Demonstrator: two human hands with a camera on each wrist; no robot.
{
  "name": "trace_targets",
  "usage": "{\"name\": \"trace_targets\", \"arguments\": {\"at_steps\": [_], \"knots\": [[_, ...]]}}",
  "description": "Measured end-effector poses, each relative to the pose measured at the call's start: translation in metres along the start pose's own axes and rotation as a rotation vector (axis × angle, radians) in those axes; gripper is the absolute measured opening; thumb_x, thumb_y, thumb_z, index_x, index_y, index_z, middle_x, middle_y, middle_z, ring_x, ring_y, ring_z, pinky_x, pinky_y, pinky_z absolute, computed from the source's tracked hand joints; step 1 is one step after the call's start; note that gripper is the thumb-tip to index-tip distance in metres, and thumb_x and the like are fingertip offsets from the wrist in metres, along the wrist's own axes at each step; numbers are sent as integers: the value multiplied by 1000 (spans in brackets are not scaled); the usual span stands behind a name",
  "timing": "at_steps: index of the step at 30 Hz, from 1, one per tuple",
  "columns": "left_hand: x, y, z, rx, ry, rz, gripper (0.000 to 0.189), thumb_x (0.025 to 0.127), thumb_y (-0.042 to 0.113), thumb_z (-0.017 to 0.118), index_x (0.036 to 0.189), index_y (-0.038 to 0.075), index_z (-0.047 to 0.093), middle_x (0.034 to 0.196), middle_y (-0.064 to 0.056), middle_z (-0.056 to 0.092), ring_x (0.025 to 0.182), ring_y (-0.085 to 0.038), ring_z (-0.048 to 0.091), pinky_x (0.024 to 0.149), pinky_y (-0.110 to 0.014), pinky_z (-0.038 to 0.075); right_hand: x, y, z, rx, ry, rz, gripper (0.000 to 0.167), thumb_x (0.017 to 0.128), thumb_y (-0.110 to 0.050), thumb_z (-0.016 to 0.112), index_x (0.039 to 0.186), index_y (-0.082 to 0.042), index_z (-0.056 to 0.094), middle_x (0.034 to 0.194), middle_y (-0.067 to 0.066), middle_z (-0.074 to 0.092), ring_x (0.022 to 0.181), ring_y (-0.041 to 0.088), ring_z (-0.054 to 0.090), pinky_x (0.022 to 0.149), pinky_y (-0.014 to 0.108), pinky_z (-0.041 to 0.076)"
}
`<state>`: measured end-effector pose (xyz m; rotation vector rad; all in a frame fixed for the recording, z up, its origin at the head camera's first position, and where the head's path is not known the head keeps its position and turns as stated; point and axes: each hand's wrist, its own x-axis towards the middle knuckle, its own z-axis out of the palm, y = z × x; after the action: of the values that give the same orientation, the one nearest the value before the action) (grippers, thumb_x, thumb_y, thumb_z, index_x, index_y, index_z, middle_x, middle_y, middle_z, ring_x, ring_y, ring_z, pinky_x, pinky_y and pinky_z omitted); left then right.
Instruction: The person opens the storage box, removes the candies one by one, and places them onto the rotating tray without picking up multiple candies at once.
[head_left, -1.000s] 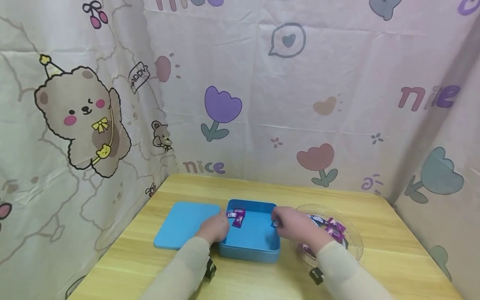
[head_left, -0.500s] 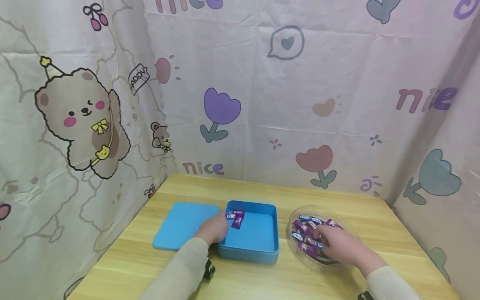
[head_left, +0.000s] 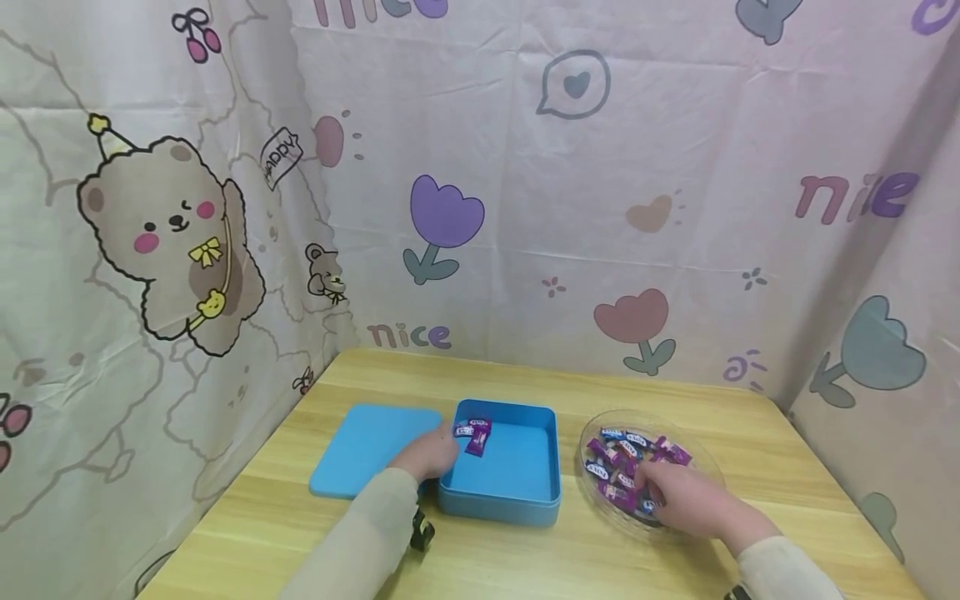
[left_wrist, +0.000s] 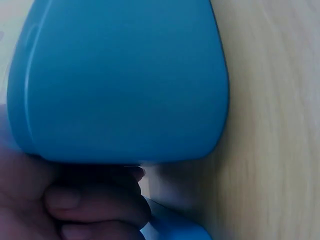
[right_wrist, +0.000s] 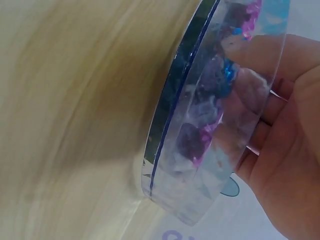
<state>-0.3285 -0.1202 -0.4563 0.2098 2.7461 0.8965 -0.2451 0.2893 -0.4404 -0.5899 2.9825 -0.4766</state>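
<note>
An open blue box (head_left: 501, 510) stands mid-table with several purple-wrapped candies (head_left: 477, 442) in its far left corner. My left hand (head_left: 429, 454) grips the box's left side, its fingers curled against the outer wall in the left wrist view. To the right, a clear round bowl (head_left: 592, 504) holds several wrapped candies (head_left: 618, 497), purple and blue. My right hand (head_left: 686, 497) reaches down into this bowl. In the right wrist view its thumb and fingers are around a blue wrapper (right_wrist: 228, 77), seen blurred through the bowl's wall; whether they pinch it is unclear.
A flat blue lid (head_left: 360, 450) lies on the wooden table (head_left: 600, 567), left of the box and partly behind my left hand. A printed cloth (head_left: 510, 167) hangs behind the table and along both sides.
My right hand has moved from the box's right side, where it held a blue-wrapped candy, over to the bowl and down among the candies. The left hand has stayed on the box.
</note>
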Motion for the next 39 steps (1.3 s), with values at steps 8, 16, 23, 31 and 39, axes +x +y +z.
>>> {"name": "trace_targets", "arguments": {"at_steps": [8,16,23,31,39], "knots": [[2,-3,-4,19,-14,-7,53,108,30,38,147,-6,45,151,-24,45,135,-42,45,111,-62,32,13,-16,-9,9,42,-99,27,79,-4,75,100,-18,64,82,-12,55,74,5,51,66,29,49],[2,-2,-7,36,54,-25,60,109,44,35,143,-1,56,155,-20,42,142,-43,38,111,-62,31,51,-63,-11,-44,104,-125,24,84,-11,74,107,-16,68,95,-6,64,88,12,59,82,40,53],[1,2,-2,287,98,84,28,105,15,45,89,5,66,91,-9,62,79,-28,58,69,-44,51,94,-105,5,-99,110,-194,28,90,-16,75,117,-17,69,113,-1,66,104,17,62,89,40,55],[5,3,1,351,76,67,21,101,9,49,88,3,65,89,-9,57,74,-26,52,63,-41,48,130,-137,26,-161,28,-231,38,93,-18,75,130,-20,67,125,1,62,110,21,63,91,39,56],[4,5,2,336,64,75,19,101,10,51,89,5,65,82,-6,55,70,-24,52,62,-39,45,154,-157,47,-186,-82,-193,57,97,-7,66,149,-25,54,154,3,46,131,29,54,100,47,50]]}}
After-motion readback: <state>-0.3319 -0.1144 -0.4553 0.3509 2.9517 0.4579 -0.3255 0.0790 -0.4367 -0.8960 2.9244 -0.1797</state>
